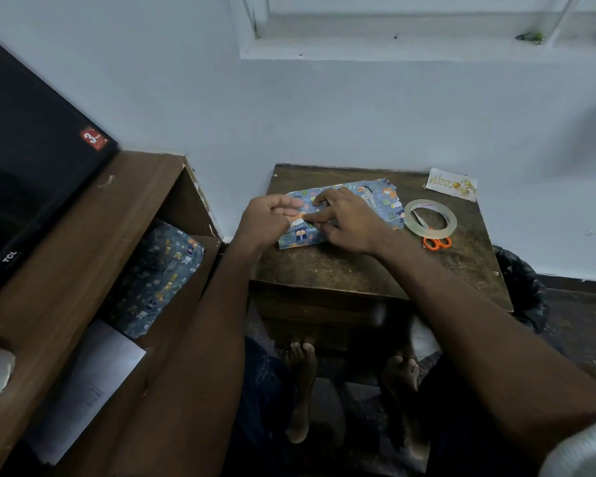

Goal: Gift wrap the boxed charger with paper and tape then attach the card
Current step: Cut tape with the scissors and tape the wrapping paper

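Both hands meet over the wrapping paper (341, 215), a blue sheet printed with cartoon animals that lies on the dark wooden tabletop (341, 270). The left hand (267, 220) is loosely curled at the paper's left end, its fingertips pinching the edge there. The right hand (346, 220) lies across the middle of the sheet, fingers bent and pressing down on a fold. The boxed charger is presumably under the paper beneath both hands, but it cannot be made out. Just to the right of the right hand sits a roll of clear tape (430, 216), resting on top of orange-handled scissors (436, 241). Beyond the tape, further from the hands at the tabletop's far right corner, lies the white birthday card (451, 184). Well to the left of the left hand, a shelf (172, 270) holds more of the same patterned paper.
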Motion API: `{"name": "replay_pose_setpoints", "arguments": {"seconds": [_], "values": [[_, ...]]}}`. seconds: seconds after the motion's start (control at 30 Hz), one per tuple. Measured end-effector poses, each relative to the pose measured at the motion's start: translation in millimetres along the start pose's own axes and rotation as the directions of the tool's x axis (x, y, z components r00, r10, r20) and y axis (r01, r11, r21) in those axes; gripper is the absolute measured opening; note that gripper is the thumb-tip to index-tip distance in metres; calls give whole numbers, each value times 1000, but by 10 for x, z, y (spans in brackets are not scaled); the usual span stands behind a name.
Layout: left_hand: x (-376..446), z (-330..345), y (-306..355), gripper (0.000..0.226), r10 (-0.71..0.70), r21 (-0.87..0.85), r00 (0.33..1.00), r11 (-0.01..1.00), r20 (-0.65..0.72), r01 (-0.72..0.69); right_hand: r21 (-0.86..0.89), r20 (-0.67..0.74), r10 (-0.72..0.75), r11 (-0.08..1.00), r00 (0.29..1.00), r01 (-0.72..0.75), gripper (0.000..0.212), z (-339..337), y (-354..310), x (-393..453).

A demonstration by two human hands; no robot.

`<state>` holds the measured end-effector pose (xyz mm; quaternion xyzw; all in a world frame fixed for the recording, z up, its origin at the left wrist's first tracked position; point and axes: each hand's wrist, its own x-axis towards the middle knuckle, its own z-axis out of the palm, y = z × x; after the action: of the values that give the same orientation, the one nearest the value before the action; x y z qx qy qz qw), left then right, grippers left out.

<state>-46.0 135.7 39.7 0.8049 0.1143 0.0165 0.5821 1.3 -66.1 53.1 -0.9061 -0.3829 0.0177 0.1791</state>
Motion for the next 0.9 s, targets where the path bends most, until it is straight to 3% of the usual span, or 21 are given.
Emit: {"name": "replay_pose_setpoints", "arguments": {"seconds": [0.23,0.53,0.77,0.9], "values": [[35,50,-16,54,-126,-103,991,987,-33,122,102,24,27,994,999,-29,34,-32,85,-25],[36,67,74,43,22,56,989,998,-145,-14,156,16,81,984,997,-83,30,-92,143,-76],[25,115,154,31,109,300,990,951,-92,-77,141,-1,100,985,995,-99,31,-38,154,-68],[44,92,198,30,96,323,991,944,-95,-61,120,-11,98,988,995,-96,35,-31,158,-76]]}}
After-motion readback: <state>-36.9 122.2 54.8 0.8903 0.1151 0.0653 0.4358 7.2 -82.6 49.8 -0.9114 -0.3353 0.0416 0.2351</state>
